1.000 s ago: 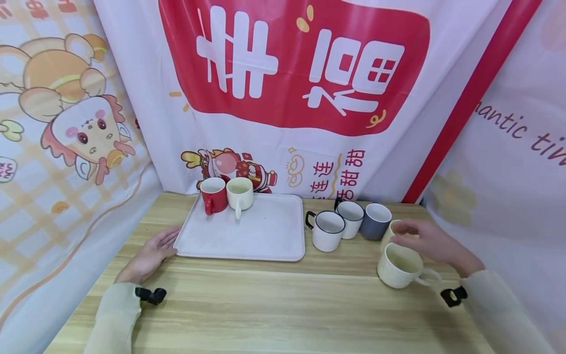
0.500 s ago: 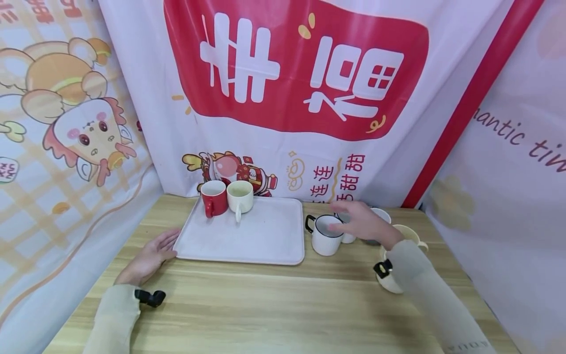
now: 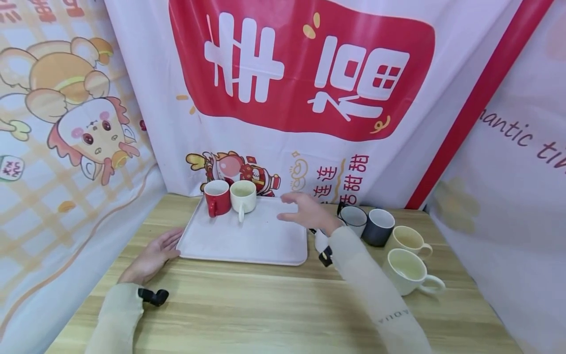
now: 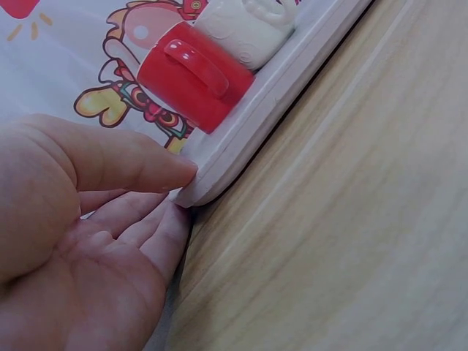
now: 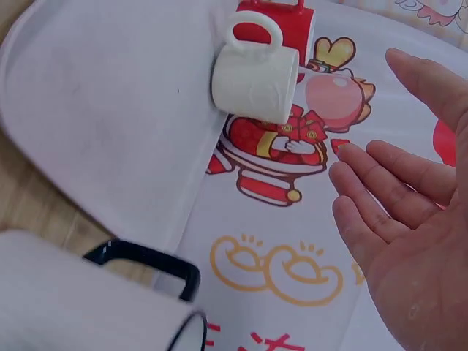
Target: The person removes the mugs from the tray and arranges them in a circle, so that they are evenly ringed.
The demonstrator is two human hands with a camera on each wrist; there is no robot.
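Your right hand (image 3: 307, 214) shifts from the white mug (image 5: 73, 296) toward the tray (image 3: 247, 243) beside it, spread, empty; your left hand (image 3: 152, 255), fingers extended, touches the tray. A dropped sleeve (image 3: 376, 287) could tip the mug.

I see the right hand (image 5: 417, 241) at four o'clock, fingers extended. At twelve, a white mug (image 5: 252, 84) sits beside a red mug (image 5: 298, 29) on the tray (image 5: 110, 102); at eight, a black-handled mug (image 5: 80, 300), probably white though blurred.
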